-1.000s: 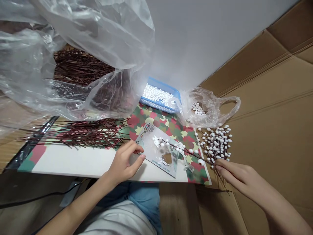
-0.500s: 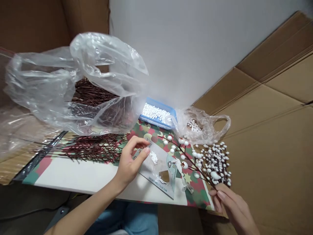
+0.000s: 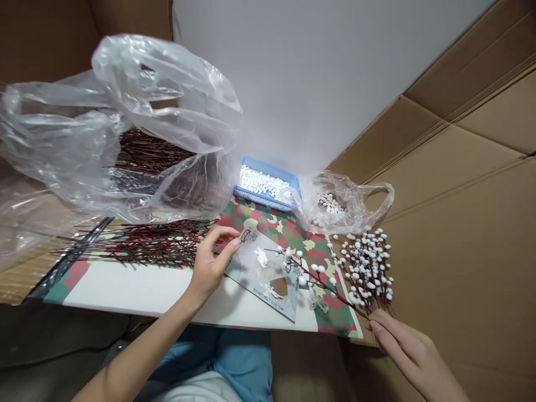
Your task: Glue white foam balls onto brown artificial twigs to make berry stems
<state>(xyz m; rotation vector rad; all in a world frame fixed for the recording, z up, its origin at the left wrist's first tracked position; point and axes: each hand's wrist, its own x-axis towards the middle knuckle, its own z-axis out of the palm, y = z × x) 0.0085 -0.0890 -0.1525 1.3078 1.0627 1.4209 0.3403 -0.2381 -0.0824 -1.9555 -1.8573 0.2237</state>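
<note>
My right hand point(image 3: 404, 340) pinches the lower end of a dark brown berry branch point(image 3: 322, 286) dotted with white balls. The branch tilts up and left, its tip over the grey glue gun card point(image 3: 251, 279). Just beyond my right hand lies a bunch of similar white-berry branches point(image 3: 368, 268). Over the left edge of the card hovers my left hand point(image 3: 211, 262), thumb and index finger slightly apart, with nothing visible between them. On the card sit a white clump of glue point(image 3: 262, 257) and a brown patch point(image 3: 280, 286) with white around it.
Bare brown twigs point(image 3: 159, 245) lie at the left under a large clear plastic bag point(image 3: 167, 111) holding more twigs. A blue basket point(image 3: 268, 199) of white balls stands at the back, beside a smaller clear bag point(image 3: 347, 220). Cardboard point(image 3: 460, 240) walls the right side.
The branch in my right hand has turned and dropped lower, away from the bunch's top. My left hand keeps its shape, slightly further left in view. The whole view has shifted a little.
</note>
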